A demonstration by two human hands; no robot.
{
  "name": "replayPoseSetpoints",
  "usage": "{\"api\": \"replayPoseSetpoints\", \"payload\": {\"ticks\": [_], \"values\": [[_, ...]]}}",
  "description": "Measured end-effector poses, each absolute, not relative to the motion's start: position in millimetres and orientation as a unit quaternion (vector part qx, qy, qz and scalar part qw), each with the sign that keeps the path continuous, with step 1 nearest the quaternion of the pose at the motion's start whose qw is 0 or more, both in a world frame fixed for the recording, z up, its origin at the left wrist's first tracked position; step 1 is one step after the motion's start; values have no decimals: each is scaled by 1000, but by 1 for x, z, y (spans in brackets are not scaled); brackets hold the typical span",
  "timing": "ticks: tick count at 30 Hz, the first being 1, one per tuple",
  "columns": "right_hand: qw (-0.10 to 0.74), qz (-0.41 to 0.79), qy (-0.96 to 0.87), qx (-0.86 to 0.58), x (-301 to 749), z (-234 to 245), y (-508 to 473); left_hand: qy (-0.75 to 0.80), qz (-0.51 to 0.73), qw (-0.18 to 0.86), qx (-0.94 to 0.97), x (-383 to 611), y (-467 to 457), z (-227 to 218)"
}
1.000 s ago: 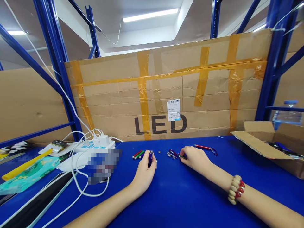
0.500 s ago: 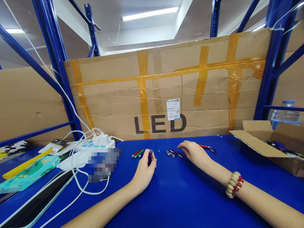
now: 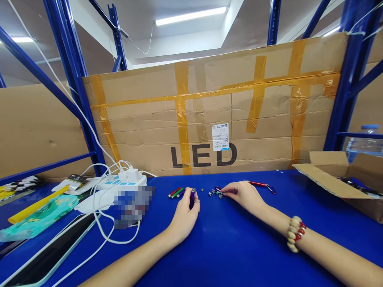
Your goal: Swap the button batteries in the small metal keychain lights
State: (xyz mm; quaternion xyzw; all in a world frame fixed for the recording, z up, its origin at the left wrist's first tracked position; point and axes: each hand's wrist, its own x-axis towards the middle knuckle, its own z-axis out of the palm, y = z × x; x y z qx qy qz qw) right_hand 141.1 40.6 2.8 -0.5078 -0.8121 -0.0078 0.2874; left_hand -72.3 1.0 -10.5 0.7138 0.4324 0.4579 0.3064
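My left hand [image 3: 184, 217] rests on the blue table [image 3: 233, 247] with its fingers closed around a small purple flashlight tube [image 3: 192, 198], held upright. My right hand [image 3: 243, 195] reaches left, its fingertips pinched on small metal parts and a keyring clip [image 3: 216, 192] lying on the table. A red tube and a green tube [image 3: 176, 193] lie side by side just left of my left hand. A tiny coin-like disc [image 3: 201, 190] sits between the hands. A red flashlight with a clip [image 3: 263, 185] lies behind my right hand.
A taped cardboard sheet marked LED [image 3: 209, 119] stands along the back. A white power strip with plugs and cables [image 3: 122, 181] lies at left, near a phone [image 3: 50, 255] and a yellow tube [image 3: 36, 205]. An open cardboard box [image 3: 344, 179] and a water bottle [image 3: 363, 141] stand at right.
My right hand has slid left from near the red flashlight towards the small metal parts. My left hand keeps its hold on the purple tube, barely moved.
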Motion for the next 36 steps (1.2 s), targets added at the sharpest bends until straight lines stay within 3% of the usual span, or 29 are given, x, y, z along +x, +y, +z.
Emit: {"api": "replayPoseSetpoints", "payload": {"ticks": [6, 13, 20, 24, 29, 36], "values": [[222, -32, -829, -512, 142, 3, 42, 433, 456, 307, 714, -72, 1, -11], [118, -61, -752, -646, 146, 10, 36, 428, 451, 319, 716, -72, 1, -11], [111, -102, -755, -638, 143, 16, 31, 428, 449, 314, 719, -72, 1, -11], [174, -155, -778, -583, 137, 18, 25, 433, 447, 320, 715, -72, 1, -11], [323, -234, -855, -331, 118, 11, 12, 426, 474, 307, 707, -71, 1, -12], [376, -229, -871, -216, 103, -1, 3, 393, 476, 293, 730, -70, 2, -10]]}}
